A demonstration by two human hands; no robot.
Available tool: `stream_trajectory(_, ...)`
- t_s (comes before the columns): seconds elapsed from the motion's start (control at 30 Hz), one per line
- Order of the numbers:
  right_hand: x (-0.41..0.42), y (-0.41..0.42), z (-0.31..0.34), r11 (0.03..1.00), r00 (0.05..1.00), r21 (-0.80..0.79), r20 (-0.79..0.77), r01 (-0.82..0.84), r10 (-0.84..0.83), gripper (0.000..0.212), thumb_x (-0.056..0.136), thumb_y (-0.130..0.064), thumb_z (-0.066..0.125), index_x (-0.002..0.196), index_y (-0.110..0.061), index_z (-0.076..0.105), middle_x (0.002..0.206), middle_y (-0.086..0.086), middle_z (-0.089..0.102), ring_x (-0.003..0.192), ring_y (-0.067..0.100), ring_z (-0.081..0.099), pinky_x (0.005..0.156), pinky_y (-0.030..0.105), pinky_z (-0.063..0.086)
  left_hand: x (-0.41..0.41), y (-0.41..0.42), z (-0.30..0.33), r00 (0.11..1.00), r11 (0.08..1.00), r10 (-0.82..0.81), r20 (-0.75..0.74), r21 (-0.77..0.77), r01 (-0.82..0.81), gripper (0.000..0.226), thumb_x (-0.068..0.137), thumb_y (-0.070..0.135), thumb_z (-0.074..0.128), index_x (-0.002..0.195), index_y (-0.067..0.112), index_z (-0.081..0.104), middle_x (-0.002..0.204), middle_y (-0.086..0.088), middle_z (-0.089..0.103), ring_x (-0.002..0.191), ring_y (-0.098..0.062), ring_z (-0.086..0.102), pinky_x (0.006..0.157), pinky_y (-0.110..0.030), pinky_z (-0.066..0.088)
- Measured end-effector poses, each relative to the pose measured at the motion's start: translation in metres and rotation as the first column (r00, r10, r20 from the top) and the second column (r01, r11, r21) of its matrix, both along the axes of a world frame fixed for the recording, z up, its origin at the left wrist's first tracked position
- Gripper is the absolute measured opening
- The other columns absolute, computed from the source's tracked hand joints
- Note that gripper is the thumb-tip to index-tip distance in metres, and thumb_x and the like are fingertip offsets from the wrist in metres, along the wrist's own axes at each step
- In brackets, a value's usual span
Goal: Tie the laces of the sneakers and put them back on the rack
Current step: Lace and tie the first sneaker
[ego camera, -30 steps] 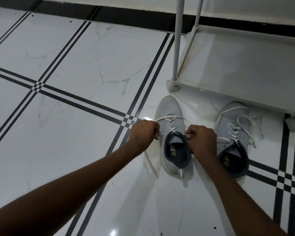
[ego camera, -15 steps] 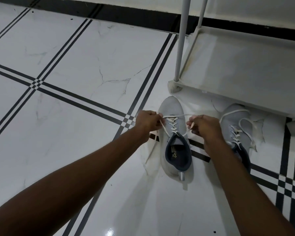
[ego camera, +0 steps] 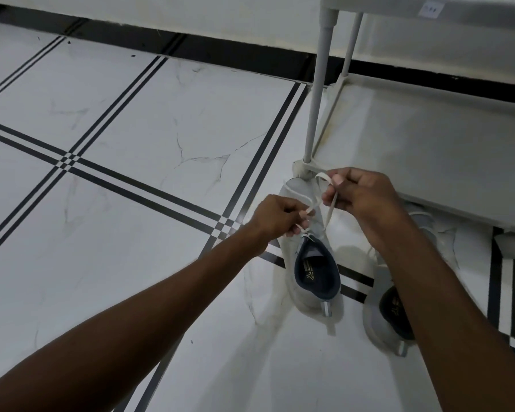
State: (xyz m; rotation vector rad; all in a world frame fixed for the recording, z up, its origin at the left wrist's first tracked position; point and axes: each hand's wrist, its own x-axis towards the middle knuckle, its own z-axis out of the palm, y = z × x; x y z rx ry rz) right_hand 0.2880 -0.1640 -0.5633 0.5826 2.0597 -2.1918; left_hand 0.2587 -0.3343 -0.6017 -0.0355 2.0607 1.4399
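Both hands' grips pinch laces (ego camera: pixel 315 203) above left sneaker (ego camera: pixel 312 272)

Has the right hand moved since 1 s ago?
Yes. The right hand has moved forward, from mid-sneaker toward the rack's corner post, lifting a lace.

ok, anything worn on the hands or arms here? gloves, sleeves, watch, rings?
Nothing worn that the head view shows. The left hand and right hand are bare, no gloves, and no rings show on the fingers. Both forearms are uncovered to the frame edge: no sleeves, watch or wristband.
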Motion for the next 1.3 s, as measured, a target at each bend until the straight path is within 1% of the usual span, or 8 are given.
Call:
stream_trajectory(0.17, -0.017, -0.003, 0.001, 0.995, 0.995, -0.07, -0.072, -0.071, 0.066, 0.023, 0.096, 0.001, 0.053, 0.11, -0.006, 0.07, 0.095, 0.015, 0.073, 0.089, 0.02, 0.072, 0.087, 0.031, 0.059, 0.0, 0.011, 0.008, 0.964, 0.963, -0.264, -0.017, 0.061, 0.264, 0.017, 0.092, 0.015, 0.069, 0.105, 0.007, 0.076, 0.076, -0.002, 0.068, 0.059, -0.011, 0.052, 0.057, -0.022, 0.045)
stream_trajectory(0.47, -0.015, -0.007, -0.034, 0.97, 0.961, 0.052, 0.155, -0.239, 0.229, 0.021, 0.093, 0.001, 0.058, 0.111, -0.004, 0.067, 0.098, 0.017, 0.074, 0.08, 0.029, 0.075, 0.07, 0.034, 0.063, -0.027, -0.02, 0.039, 0.958, 0.958, -0.286, -0.018, -0.01, 0.285, 0.029, 0.093, 0.029, 0.069, 0.081, 0.004, 0.076, 0.068, -0.006, 0.072, 0.059, -0.015, 0.064, 0.06, -0.023, 0.055)
stream_trajectory(0.63, -0.01, -0.012, -0.05, 0.937, 0.931, 0.048, 0.141, -0.346, 0.337, 0.014, 0.09, 0.0, 0.061, 0.099, -0.004, 0.071, 0.089, 0.012, 0.078, 0.081, 0.032, 0.071, 0.078, 0.044, 0.059, -0.027, -0.028, 0.023, 0.671, 0.837, -0.511, -0.538, -0.491, 0.242, 0.01, 0.085, 0.018, 0.074, 0.089, 0.01, 0.079, 0.075, -0.002, 0.076, 0.064, -0.014, 0.068, 0.065, -0.03, 0.056)
stream_trajectory(0.8, -0.007, -0.007, -0.052, 0.902, 0.889, -0.07, 0.154, -0.426, 0.431, 0.017, 0.096, -0.005, 0.057, 0.104, -0.011, 0.071, 0.079, 0.0, 0.077, 0.071, 0.021, 0.063, 0.076, 0.035, 0.055, -0.003, -0.008, 0.009, 0.587, 0.877, -0.391, -0.709, -0.481, 0.002, 0.014, 0.082, 0.021, 0.068, 0.09, 0.024, 0.079, 0.079, 0.004, 0.075, 0.073, -0.015, 0.067, 0.064, -0.034, 0.052)
stream_trajectory(0.97, -0.003, -0.005, -0.054, 0.92, 0.903, -0.133, 0.185, -0.369, 0.389, 0.016, 0.094, -0.004, 0.059, 0.104, -0.004, 0.072, 0.092, 0.011, 0.077, 0.074, 0.022, 0.067, 0.068, 0.029, 0.057, 0.0, -0.003, 0.007, 0.837, 0.985, -0.033, -0.546, -0.162, -0.067, 0.014, 0.08, 0.008, 0.075, 0.087, 0.017, 0.082, 0.071, 0.006, 0.074, 0.06, 0.004, 0.062, 0.058, -0.008, 0.043)
stream_trajectory(1.1, -0.001, 0.015, -0.055, 0.987, 0.976, 0.124, 0.204, -0.102, 0.075, 0.018, 0.095, -0.005, 0.056, 0.082, -0.006, 0.069, 0.102, 0.02, 0.075, 0.075, 0.025, 0.068, 0.069, 0.031, 0.058, -0.004, -0.016, 0.003, 0.94, 0.974, 0.214, -0.265, -0.022, -0.227, 0.008, 0.086, 0.015, 0.076, 0.091, 0.013, 0.081, 0.077, 0.002, 0.076, 0.068, -0.001, 0.064, 0.067, -0.016, 0.053)
stream_trajectory(1.2, 0.008, 0.039, -0.056, 0.71, 0.966, 0.699, 0.118, 0.084, -0.23, 0.018, 0.092, -0.01, 0.052, 0.09, -0.011, 0.07, 0.103, 0.016, 0.073, 0.085, 0.032, 0.066, 0.069, 0.031, 0.046, -0.008, -0.038, -0.017, 0.915, 0.913, 0.394, 0.083, -0.148, -0.38, 0.018, 0.091, 0.016, 0.071, 0.088, -0.001, 0.075, 0.075, -0.013, 0.076, 0.058, -0.015, 0.068, 0.062, -0.028, 0.06)
stream_trajectory(1.3, 0.021, 0.04, -0.057, 0.512, 0.937, 0.856, 0.122, 0.068, -0.328, 0.016, 0.09, -0.008, 0.055, 0.102, -0.01, 0.065, 0.11, 0.021, 0.067, 0.101, 0.042, 0.063, 0.075, 0.036, 0.043, -0.007, -0.052, -0.029, 0.855, 0.879, 0.442, 0.27, -0.323, -0.352, 0.014, 0.095, 0.009, 0.065, 0.089, -0.003, 0.066, 0.07, -0.012, 0.07, 0.054, -0.016, 0.065, 0.049, -0.023, 0.055)
